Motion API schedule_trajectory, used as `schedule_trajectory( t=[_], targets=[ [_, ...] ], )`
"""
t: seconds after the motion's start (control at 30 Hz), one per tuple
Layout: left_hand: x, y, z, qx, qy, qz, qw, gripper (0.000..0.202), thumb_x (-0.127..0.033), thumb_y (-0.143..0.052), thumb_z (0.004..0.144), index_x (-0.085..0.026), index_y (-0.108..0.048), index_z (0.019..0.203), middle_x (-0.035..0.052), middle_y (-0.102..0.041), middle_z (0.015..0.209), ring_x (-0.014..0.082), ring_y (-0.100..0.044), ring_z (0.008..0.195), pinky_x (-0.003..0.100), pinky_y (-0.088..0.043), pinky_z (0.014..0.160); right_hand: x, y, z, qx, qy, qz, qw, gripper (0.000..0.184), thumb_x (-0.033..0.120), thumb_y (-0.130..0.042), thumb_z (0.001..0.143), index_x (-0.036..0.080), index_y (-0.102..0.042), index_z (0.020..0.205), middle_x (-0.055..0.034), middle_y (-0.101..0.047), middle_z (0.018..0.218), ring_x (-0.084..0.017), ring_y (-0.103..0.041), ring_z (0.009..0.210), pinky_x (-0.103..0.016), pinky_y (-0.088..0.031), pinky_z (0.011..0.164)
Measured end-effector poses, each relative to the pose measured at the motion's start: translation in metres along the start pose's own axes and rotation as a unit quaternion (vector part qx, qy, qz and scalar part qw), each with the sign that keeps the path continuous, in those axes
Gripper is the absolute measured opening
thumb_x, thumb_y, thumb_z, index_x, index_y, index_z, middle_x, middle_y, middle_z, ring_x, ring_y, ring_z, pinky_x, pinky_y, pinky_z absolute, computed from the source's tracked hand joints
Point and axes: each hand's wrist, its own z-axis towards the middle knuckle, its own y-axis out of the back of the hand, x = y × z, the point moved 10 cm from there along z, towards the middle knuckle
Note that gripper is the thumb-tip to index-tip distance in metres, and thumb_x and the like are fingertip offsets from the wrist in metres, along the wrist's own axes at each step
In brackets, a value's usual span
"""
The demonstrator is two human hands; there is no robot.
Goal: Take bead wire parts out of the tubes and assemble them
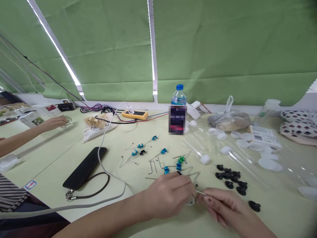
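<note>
My right hand (228, 206) is closed in a pinch on a thin metal rod (200, 192), which runs across to the fingertips of my left hand. The fingers of my left hand (169, 195) are bent and pressed together, and what they grip is hidden behind them. A small clear round piece (190, 200) shows just under those fingers. Beyond my left hand lie bent metal wires (155, 165), a blue clip (166, 170), another blue clip (178, 166) and a green clip (181, 159). Several black suction-cup-like pieces (228, 175) lie beyond my right hand.
Clear plastic tubes (245, 165) and white caps (269, 164) cover the right side. A black phone (85, 168) and white cable (109, 200) lie left. Behind stand a bottle (179, 96) and yellow multimeter-like device (135, 114). Another person's hand (54, 123) touches a clear object.
</note>
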Motion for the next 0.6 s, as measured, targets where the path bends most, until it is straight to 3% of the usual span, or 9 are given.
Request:
schedule_trajectory(
  t=[0.03,0.1,0.17,0.2,0.27,0.33,0.43,0.5,0.6],
  targets=[
    [0.017,-0.008,0.000,0.022,0.083,-0.083,0.993,0.022,-0.016,-0.044,0.092,-0.011,-0.065,0.090,0.0083,-0.067,0.083,0.0145,-0.064,0.071,0.025,-0.054,0.063,0.013,0.010,-0.004,-0.036,0.075,-0.105,0.991,0.033,0.040,-0.045,0.093,0.019,-0.067,0.080,-0.0002,-0.055,0.062,-0.012,-0.053,0.056,-0.022,-0.043,0.052],
    [0.042,-0.033,-0.008,0.077,0.233,-0.241,0.939,0.028,-0.026,-0.046,0.093,-0.010,-0.065,0.082,0.0043,-0.064,0.070,0.0110,-0.062,0.058,0.020,-0.052,0.055,0.038,0.017,-0.021,-0.088,0.215,-0.273,0.934,0.027,0.024,-0.046,0.094,0.025,-0.066,0.111,-0.0053,-0.066,0.091,-0.019,-0.061,0.085,-0.031,-0.047,0.076],
    [0.050,-0.047,-0.015,0.102,0.307,-0.329,0.887,0.034,-0.034,-0.048,0.092,-0.009,-0.064,0.077,0.0022,-0.060,0.063,0.0087,-0.058,0.047,0.018,-0.049,0.047,0.045,0.019,-0.030,-0.110,0.261,-0.327,0.902,0.042,0.021,-0.049,0.092,0.030,-0.050,0.133,-0.0055,-0.066,0.107,-0.021,-0.061,0.097,-0.034,-0.045,0.086],
    [0.051,-0.045,-0.014,0.093,0.309,-0.332,0.886,0.034,-0.035,-0.048,0.092,-0.009,-0.064,0.077,0.0026,-0.061,0.063,0.0088,-0.058,0.048,0.018,-0.049,0.047,0.043,0.024,-0.030,-0.123,0.240,-0.309,0.912,0.043,0.025,-0.050,0.092,0.030,-0.048,0.135,-0.0053,-0.067,0.106,-0.021,-0.062,0.095,-0.033,-0.046,0.085],
    [0.045,-0.024,-0.006,0.037,0.239,-0.254,0.937,0.029,-0.028,-0.047,0.093,-0.010,-0.065,0.081,0.0055,-0.065,0.071,0.0113,-0.062,0.059,0.020,-0.053,0.056,0.026,0.033,-0.021,-0.136,0.130,-0.187,0.964,0.034,0.040,-0.046,0.093,0.025,-0.060,0.120,-0.0053,-0.068,0.091,-0.019,-0.063,0.080,-0.030,-0.050,0.073],
    [0.019,0.001,0.002,-0.020,0.082,-0.096,0.992,0.025,-0.016,-0.042,0.093,-0.010,-0.065,0.088,0.0094,-0.068,0.082,0.0147,-0.064,0.072,0.025,-0.054,0.066,-0.002,0.019,-0.012,-0.086,-0.015,0.010,0.996,0.054,0.057,-0.032,0.093,0.017,-0.068,0.088,-0.0051,-0.064,0.067,-0.016,-0.058,0.057,-0.027,-0.047,0.054],
    [-0.027,0.009,-0.005,-0.045,-0.143,0.147,0.978,0.022,-0.009,-0.045,0.087,-0.006,-0.064,0.096,0.0129,-0.069,0.093,0.0183,-0.063,0.075,0.027,-0.054,0.057,-0.021,-0.020,-0.010,0.005,-0.158,0.255,0.954,0.061,0.064,-0.031,0.089,0.017,-0.056,0.061,0.0012,-0.048,0.047,-0.008,-0.039,0.040,-0.021,-0.029,0.039],
    [-0.038,0.006,-0.012,-0.044,-0.203,0.233,0.950,0.020,-0.012,-0.050,0.085,-0.006,-0.065,0.097,0.0120,-0.068,0.096,0.0189,-0.063,0.071,0.025,-0.049,0.046,-0.018,-0.025,-0.008,-0.001,-0.159,0.308,0.938,0.050,0.056,-0.041,0.090,0.017,-0.051,0.061,0.0050,-0.042,0.048,-0.006,-0.031,0.041,-0.019,-0.022,0.040],
    [-0.029,0.009,-0.006,-0.044,-0.145,0.186,0.971,0.021,-0.012,-0.047,0.087,-0.008,-0.065,0.096,0.0112,-0.069,0.094,0.0188,-0.064,0.074,0.025,-0.053,0.053,-0.007,-0.013,-0.006,-0.009,-0.093,0.156,0.983,0.042,0.045,-0.041,0.094,0.018,-0.056,0.066,0.0046,-0.043,0.052,-0.007,-0.033,0.044,-0.019,-0.026,0.041]
  ],
)
